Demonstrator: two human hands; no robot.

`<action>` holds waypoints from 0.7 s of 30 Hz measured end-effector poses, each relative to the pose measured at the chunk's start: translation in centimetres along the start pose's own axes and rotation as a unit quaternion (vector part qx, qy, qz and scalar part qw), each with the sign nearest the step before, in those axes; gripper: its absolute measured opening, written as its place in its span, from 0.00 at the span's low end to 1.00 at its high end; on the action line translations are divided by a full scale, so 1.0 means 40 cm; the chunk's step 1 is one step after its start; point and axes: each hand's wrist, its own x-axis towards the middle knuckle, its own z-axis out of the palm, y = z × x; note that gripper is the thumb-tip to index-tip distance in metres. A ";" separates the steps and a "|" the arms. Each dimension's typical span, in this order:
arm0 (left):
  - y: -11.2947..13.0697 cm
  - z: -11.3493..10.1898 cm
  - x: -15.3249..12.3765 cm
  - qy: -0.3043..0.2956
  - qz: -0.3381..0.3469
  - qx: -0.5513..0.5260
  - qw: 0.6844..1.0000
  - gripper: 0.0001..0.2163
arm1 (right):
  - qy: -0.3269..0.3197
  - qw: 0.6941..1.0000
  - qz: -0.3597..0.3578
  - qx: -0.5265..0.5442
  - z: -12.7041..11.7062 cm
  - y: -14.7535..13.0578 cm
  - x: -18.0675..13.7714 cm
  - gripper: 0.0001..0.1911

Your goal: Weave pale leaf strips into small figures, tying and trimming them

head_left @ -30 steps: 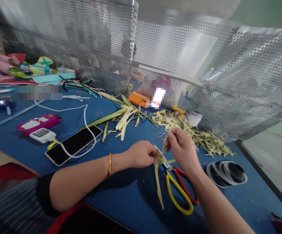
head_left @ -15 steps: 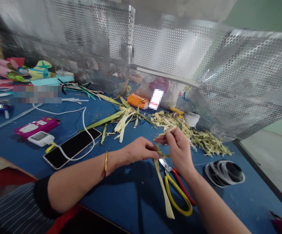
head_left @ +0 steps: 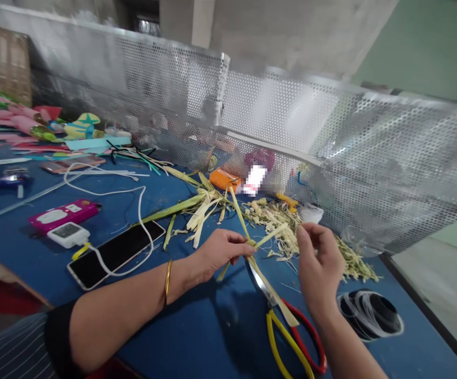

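My left hand (head_left: pixel 228 248) pinches crossed pale-green leaf strips (head_left: pixel 268 287) between thumb and fingertips. One strip points up and away, another sticks out to the right, and a longer end slants down to the right. To the right, my right hand (head_left: pixel 320 263) is apart from the strips, its fingers loosely curled, the thumb away from them and nothing visible in it. Under the strips lie scissors (head_left: pixel 277 326) with one yellow and one red handle. Their blades are partly hidden by the strips and my left hand.
Beyond my hands lie leaves (head_left: pixel 202 205) and a heap of leaf scraps (head_left: pixel 279 221). A spool of clear line (head_left: pixel 370 315) stands at right. On the left are a phone (head_left: pixel 115 252), white cable (head_left: pixel 139 197) and magenta device (head_left: pixel 64 215). A perforated metal screen (head_left: pixel 275 105) borders the back.
My right hand has let go of the strip and moved right, away from my left hand. The strips now fan out from my left fingertips. The view has tilted upward.
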 end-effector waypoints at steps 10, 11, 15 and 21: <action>-0.024 0.008 0.003 -0.065 0.003 0.007 0.998 0.10 | -0.208 0.875 0.331 0.285 0.065 0.026 -0.036 0.19; -0.025 0.008 0.004 -0.065 0.003 0.005 0.998 0.09 | -0.204 0.873 0.336 0.289 0.065 0.029 -0.034 0.19; -0.030 0.002 0.012 -0.023 -0.005 -0.034 0.999 0.09 | -0.198 0.919 0.272 0.207 0.034 0.028 -0.007 0.20; -0.021 -0.007 0.020 0.087 -0.005 -0.134 0.987 0.10 | -0.112 0.972 -0.176 -0.108 -0.014 -0.056 -0.044 0.10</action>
